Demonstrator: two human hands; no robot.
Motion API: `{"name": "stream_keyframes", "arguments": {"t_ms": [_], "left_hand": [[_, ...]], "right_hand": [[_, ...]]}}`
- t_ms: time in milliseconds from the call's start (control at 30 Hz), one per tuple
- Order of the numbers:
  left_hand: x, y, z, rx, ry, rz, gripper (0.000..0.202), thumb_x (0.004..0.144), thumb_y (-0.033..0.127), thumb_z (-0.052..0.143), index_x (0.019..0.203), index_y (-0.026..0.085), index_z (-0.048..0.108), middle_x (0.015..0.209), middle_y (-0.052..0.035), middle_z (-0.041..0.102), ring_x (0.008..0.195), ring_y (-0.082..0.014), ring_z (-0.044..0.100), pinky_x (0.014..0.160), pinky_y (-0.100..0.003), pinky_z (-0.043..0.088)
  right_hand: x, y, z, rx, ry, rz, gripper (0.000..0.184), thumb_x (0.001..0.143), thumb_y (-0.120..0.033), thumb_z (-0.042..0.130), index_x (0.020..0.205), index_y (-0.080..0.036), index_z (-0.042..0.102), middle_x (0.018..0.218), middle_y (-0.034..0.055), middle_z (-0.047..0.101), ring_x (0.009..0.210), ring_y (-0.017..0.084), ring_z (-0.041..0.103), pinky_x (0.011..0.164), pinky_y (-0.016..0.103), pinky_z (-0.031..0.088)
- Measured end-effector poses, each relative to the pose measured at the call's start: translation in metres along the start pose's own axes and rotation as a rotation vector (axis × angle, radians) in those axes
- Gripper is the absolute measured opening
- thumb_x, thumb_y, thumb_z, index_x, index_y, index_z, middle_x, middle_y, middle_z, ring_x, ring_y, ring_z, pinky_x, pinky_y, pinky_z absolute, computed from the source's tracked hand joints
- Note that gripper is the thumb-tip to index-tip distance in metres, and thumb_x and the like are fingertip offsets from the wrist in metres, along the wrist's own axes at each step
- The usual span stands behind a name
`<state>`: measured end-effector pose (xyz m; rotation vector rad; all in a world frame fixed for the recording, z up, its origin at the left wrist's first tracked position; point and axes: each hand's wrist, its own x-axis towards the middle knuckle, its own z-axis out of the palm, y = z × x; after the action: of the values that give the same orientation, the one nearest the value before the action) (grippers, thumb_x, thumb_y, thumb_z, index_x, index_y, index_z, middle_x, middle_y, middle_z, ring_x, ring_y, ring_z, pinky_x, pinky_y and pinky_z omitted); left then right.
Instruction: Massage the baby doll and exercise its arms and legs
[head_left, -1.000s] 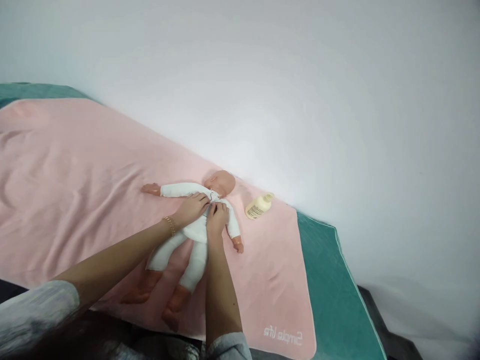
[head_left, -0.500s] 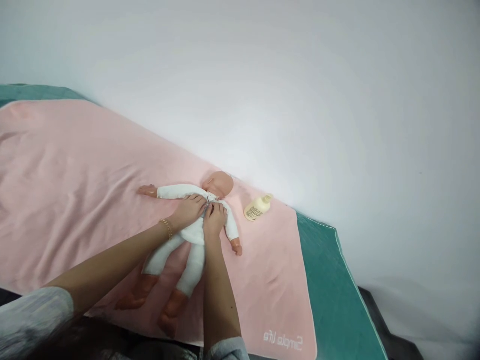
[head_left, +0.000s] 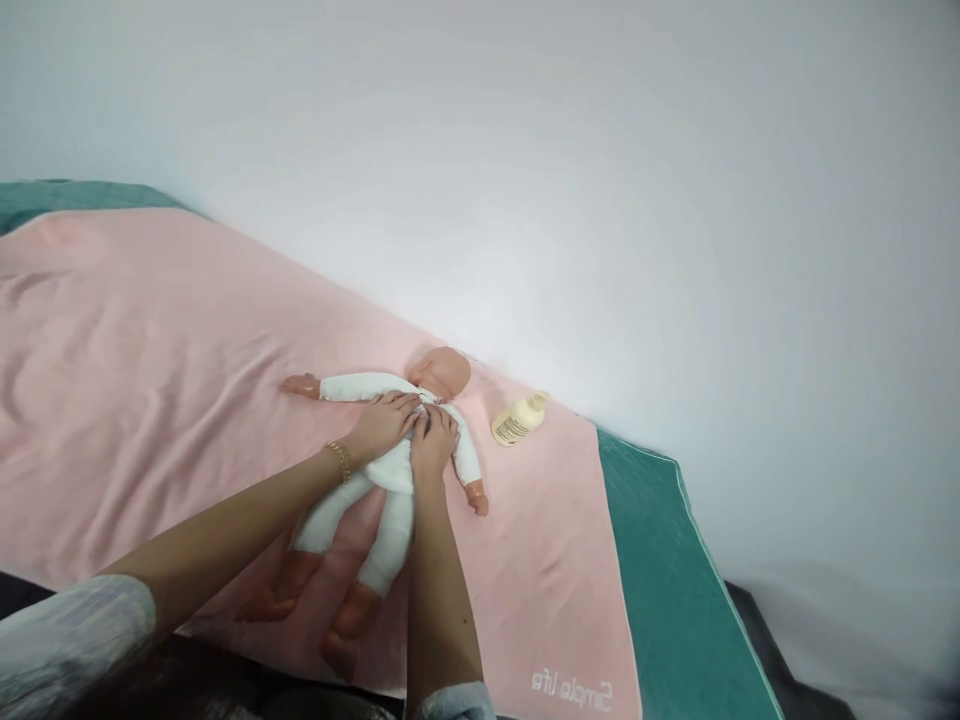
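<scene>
A baby doll (head_left: 394, 470) with a white cloth body lies on its back on a pink blanket (head_left: 540, 560), its head toward the wall and its legs toward me. Both my hands rest on the doll's upper chest, close together. My left hand (head_left: 384, 424) lies flat from the left side, fingers stretched toward the doll's neck; a gold bracelet circles that wrist. My right hand (head_left: 435, 440) lies beside it, fingers laid over the chest near the doll's shoulder. Neither hand wraps round anything. The hands cover most of the doll's chest.
A pale yellow pump bottle (head_left: 517, 420) lies on the blanket right of the doll's head. Under the blanket, a green cover (head_left: 675, 560) shows at the right. A white wall (head_left: 525, 180) rises just behind the doll's head.
The whole view has shifted slightly, so everything sits a little lower and further right. My fingers have spread flatter over the doll's chest; the hands otherwise stay in place.
</scene>
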<state>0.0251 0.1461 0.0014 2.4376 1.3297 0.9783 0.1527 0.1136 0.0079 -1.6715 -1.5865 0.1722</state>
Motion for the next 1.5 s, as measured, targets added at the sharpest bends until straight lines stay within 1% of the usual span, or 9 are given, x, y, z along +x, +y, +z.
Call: {"name": "stream_keyframes", "arguments": {"t_ms": [233, 367, 533, 633, 767, 967, 1200, 1333, 1500], "left_hand": [[-0.008, 0.001, -0.010, -0.105, 0.006, -0.003, 0.051, 0.102, 0.042, 0.032, 0.135, 0.013, 0.058, 0.140, -0.0127, 0.059, 0.131, -0.0262, 0.051, 0.113, -0.047, 0.040], [-0.043, 0.005, -0.028, -0.153, 0.018, 0.042, 0.051, 0.103, 0.043, 0.032, 0.137, 0.015, 0.058, 0.142, -0.0110, 0.057, 0.135, -0.0256, 0.048, 0.115, -0.047, 0.039], [-0.095, 0.009, -0.045, -0.254, 0.106, 0.113, 0.036, 0.105, 0.034, 0.038, 0.115, 0.023, 0.071, 0.124, -0.0039, 0.069, 0.119, -0.0215, 0.058, 0.106, -0.040, 0.044], [-0.109, 0.016, -0.051, -0.282, 0.108, 0.127, 0.032, 0.104, 0.030, 0.042, 0.112, 0.021, 0.071, 0.113, -0.0037, 0.072, 0.111, -0.0205, 0.059, 0.100, -0.036, 0.045], [-0.109, 0.022, -0.054, -0.244, 0.006, 0.177, 0.032, 0.104, 0.029, 0.040, 0.113, 0.021, 0.070, 0.112, -0.0034, 0.072, 0.110, -0.0204, 0.059, 0.099, -0.036, 0.043], [-0.104, 0.014, -0.053, -0.166, -0.136, 0.272, 0.032, 0.105, 0.030, 0.041, 0.120, 0.022, 0.068, 0.119, -0.0033, 0.070, 0.115, -0.0205, 0.058, 0.101, -0.034, 0.042], [-0.097, 0.008, -0.046, -0.163, -0.271, 0.230, 0.029, 0.104, 0.032, 0.045, 0.116, 0.023, 0.069, 0.117, -0.0024, 0.070, 0.114, -0.0218, 0.057, 0.098, -0.035, 0.042], [-0.091, 0.012, -0.052, -0.193, -0.249, 0.206, 0.028, 0.103, 0.031, 0.045, 0.112, 0.022, 0.070, 0.111, -0.0017, 0.072, 0.108, -0.0213, 0.060, 0.095, -0.034, 0.043], [-0.083, 0.021, -0.062, -0.214, -0.089, 0.182, 0.030, 0.104, 0.029, 0.042, 0.107, 0.021, 0.070, 0.108, -0.0023, 0.072, 0.103, -0.0205, 0.061, 0.094, -0.035, 0.043]], "right_hand": [[-0.004, -0.004, -0.013, 0.047, 0.018, -0.028, 0.035, 0.098, -0.030, 0.043, 0.121, -0.018, 0.067, 0.128, 0.0129, 0.064, 0.123, 0.029, 0.051, 0.106, 0.045, 0.034], [-0.028, -0.006, -0.034, 0.113, 0.094, -0.057, 0.036, 0.100, -0.036, 0.041, 0.122, -0.020, 0.066, 0.129, 0.0138, 0.060, 0.123, 0.026, 0.050, 0.106, 0.044, 0.036], [-0.074, -0.008, -0.053, 0.234, 0.101, -0.103, 0.035, 0.101, -0.034, 0.040, 0.103, -0.024, 0.074, 0.106, 0.0100, 0.064, 0.108, 0.025, 0.056, 0.098, 0.041, 0.042], [-0.094, -0.011, -0.055, 0.234, 0.046, -0.149, 0.035, 0.100, -0.031, 0.043, 0.094, -0.025, 0.076, 0.093, 0.0074, 0.063, 0.096, 0.023, 0.058, 0.090, 0.039, 0.044], [-0.104, -0.011, -0.053, 0.266, 0.025, -0.154, 0.034, 0.098, -0.030, 0.047, 0.087, -0.024, 0.078, 0.087, 0.0064, 0.062, 0.090, 0.022, 0.057, 0.084, 0.036, 0.045], [-0.102, -0.006, -0.050, 0.279, -0.042, -0.045, 0.029, 0.094, -0.025, 0.051, 0.084, -0.023, 0.078, 0.085, 0.0054, 0.064, 0.090, 0.022, 0.055, 0.086, 0.036, 0.043], [-0.094, -0.005, -0.047, 0.302, -0.116, 0.027, 0.029, 0.090, -0.018, 0.052, 0.077, -0.022, 0.078, 0.078, 0.0028, 0.064, 0.085, 0.020, 0.056, 0.084, 0.033, 0.041], [-0.090, -0.009, -0.053, 0.322, -0.120, 0.021, 0.028, 0.092, -0.021, 0.053, 0.081, -0.023, 0.079, 0.079, 0.0025, 0.064, 0.087, 0.019, 0.056, 0.086, 0.032, 0.042], [-0.084, -0.011, -0.058, 0.334, -0.058, 0.021, 0.034, 0.097, -0.031, 0.047, 0.094, -0.021, 0.079, 0.094, 0.0070, 0.065, 0.100, 0.021, 0.056, 0.092, 0.034, 0.043]]}}
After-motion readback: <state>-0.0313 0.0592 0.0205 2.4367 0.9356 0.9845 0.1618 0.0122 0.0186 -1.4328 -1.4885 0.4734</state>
